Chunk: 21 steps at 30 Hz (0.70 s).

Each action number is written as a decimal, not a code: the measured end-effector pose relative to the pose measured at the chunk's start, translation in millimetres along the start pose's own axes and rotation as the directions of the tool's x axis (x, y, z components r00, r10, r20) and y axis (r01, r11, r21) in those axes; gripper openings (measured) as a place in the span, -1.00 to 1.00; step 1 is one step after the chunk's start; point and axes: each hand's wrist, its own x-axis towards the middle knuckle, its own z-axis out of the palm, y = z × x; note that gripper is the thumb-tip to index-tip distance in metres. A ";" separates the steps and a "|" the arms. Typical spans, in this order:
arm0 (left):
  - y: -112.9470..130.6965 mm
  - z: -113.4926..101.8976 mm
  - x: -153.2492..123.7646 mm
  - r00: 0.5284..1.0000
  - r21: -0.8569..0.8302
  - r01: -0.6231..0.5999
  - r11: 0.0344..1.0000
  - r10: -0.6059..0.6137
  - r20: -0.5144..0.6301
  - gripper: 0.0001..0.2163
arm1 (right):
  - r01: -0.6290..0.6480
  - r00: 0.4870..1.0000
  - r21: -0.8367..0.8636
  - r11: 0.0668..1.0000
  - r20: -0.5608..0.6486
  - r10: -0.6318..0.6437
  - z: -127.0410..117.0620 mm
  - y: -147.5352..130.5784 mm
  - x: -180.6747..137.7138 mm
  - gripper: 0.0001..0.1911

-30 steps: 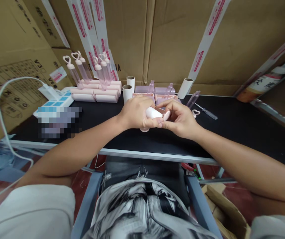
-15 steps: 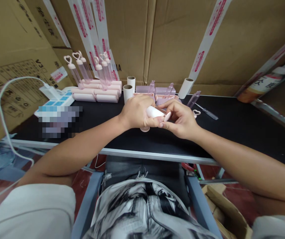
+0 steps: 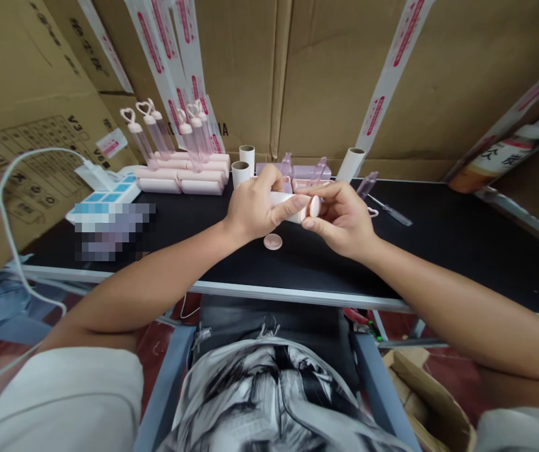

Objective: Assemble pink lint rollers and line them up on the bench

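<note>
A white cardboard tube lies sideways in my left hand, whose fingers and thumb wrap round it. At the tube's right end, my right hand pinches a small round pink cap between thumb and fingers. The cap sits tilted against the tube's opening; whether any of it is inside, I cannot tell. On the black table below my left hand lies another pink disc-shaped cap. Behind my hands stand two upright white tubes, and lilac and pink pieces are partly hidden by my fingers.
Clear wands with heart-shaped tops stand among pink cylinders at the back left. A white power strip lies left of them. A leaning white tube and a screwdriver are to the right. Cardboard walls the back.
The tube has turned more level, its right end now facing my right hand. The pink cap has turned toward that end. The disc on the table shows more fully.
</note>
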 end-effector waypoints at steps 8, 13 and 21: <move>-0.1 2.1 0.1 0.999 -0.064 0.050 0.997 -0.049 0.018 -0.33 | -0.035 0.999 -0.077 0.996 -0.005 0.035 3.4 6.7 -3.8 -0.24; 0.7 -3.7 1.8 0.982 -0.076 -0.085 0.993 0.096 0.162 -0.27 | -0.071 0.996 -0.087 0.994 -0.057 0.066 -4.7 -8.6 3.5 -0.22; -25.1 -2.7 12.9 0.987 -0.159 0.162 0.974 -0.161 0.015 -0.37 | -0.174 0.983 -0.522 0.835 -0.135 0.121 -66.5 5.5 29.6 -0.67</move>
